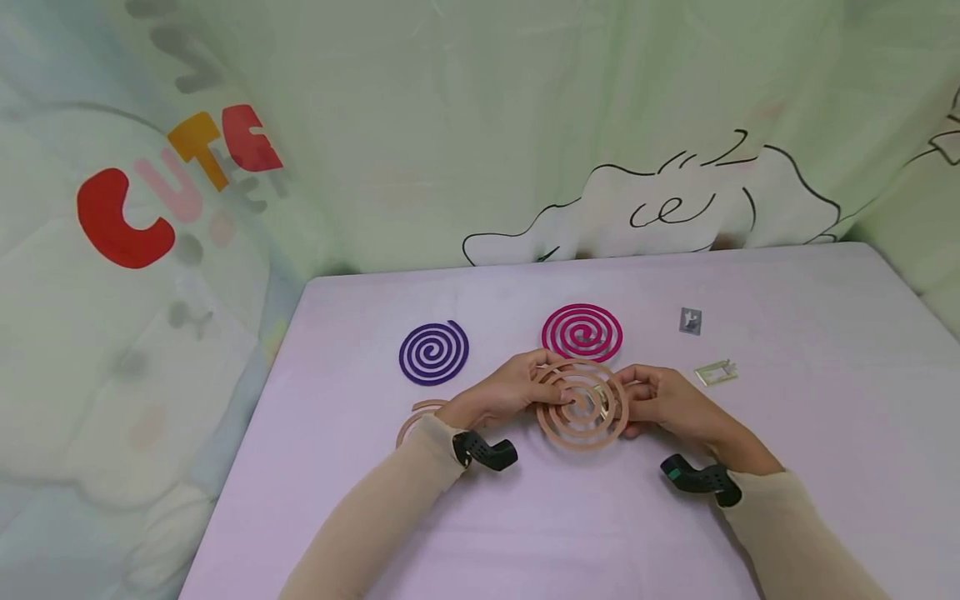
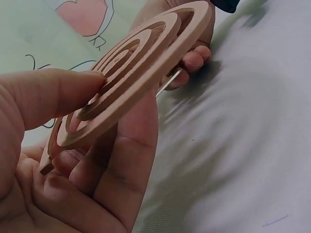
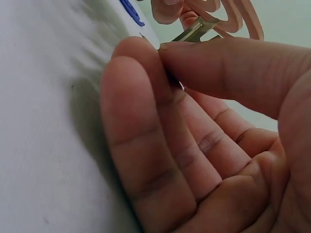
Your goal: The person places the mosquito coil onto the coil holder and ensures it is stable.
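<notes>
Head view: person's two hands at work over a pale lilac tabletop [image 1: 525,533], a little right of frame centre. Left hand [image 1: 517,387] has a tan mosquito coil [image 1: 582,406]; thumb laid on the flat face near the middle, fingers beneath. Grip closed to the coil's thickness.

Left wrist view: coil tilted, raised off the cloth, ringed shadow to the right of the frame. Coil's squared outer end at lower left. Right hand [image 1: 667,404] near the coil's far side, upper centre; thin bright metal edge below the rim.

Right wrist view: thumb and forefinger pinch a gold metal stand [image 3: 194,30] near the top of the frame, its free end toward the coil at upper right. That grip is closed down to the metal; other fingers bent. Cannot tell whether stand and coil touch.

Tabletop, head view: purple coil [image 1: 431,351] flat, left of centre. Magenta coil [image 1: 583,334] flat, just above the held one in the frame. Another tan coil [image 1: 429,406] below the purple, mostly hidden by the left forearm. To the right, a small grey metal piece [image 1: 691,322], and below it a second gold stand [image 1: 722,379] lying flat.

Both arms in beige sleeves, a black wrist device on each. Pale green printed backdrop [image 1: 420,150] behind; coloured letters at upper left.
</notes>
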`<state>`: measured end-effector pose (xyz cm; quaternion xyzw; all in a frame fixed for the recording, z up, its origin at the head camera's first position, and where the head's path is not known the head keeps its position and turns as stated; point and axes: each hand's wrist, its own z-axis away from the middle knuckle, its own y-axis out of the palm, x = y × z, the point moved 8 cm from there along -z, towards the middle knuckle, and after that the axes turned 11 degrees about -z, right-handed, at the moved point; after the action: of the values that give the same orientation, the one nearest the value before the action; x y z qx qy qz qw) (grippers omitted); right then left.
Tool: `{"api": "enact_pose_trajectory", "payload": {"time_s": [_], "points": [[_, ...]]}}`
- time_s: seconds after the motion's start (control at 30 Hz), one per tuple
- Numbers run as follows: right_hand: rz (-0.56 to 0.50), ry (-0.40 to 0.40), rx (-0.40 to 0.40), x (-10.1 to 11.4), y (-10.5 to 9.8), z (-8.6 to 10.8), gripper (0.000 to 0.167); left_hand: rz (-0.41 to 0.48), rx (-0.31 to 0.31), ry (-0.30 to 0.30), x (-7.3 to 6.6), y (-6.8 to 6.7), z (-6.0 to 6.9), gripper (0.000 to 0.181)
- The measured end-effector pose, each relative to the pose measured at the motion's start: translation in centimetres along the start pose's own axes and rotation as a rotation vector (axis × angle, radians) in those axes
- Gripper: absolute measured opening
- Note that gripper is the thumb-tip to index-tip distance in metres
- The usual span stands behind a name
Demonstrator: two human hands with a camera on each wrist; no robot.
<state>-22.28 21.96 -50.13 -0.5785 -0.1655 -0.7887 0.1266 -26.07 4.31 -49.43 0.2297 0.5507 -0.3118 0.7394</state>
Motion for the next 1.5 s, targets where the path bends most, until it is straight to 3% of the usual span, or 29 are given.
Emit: {"api": "enact_pose_trajectory", "payload": {"time_s": [0.33, 0.8, 1.13, 1.5], "points": [[0.018, 0.010, 0.016, 0.0, 0.1, -0.2, 0.049, -0.027, 0.013, -0.010, 0.0, 0.3, 0.1, 0.039], [0.095, 0.020, 0.072, 0.1, 0.8, -0.7, 0.040, -0.065, -0.011, -0.018, -0.5, 0.3, 0.0, 0.039], [0.180, 0.059, 0.036, -0.1, 0.8, -1.3, 0.033, -0.090, -0.020, -0.017, -0.5, 0.4, 0.0, 0.042], [0.221, 0.005, 0.037, 0.2, 0.9, -1.5, 0.021, -0.060, 0.005, -0.031, -0.3, 0.9, -0.2, 0.040]]}}
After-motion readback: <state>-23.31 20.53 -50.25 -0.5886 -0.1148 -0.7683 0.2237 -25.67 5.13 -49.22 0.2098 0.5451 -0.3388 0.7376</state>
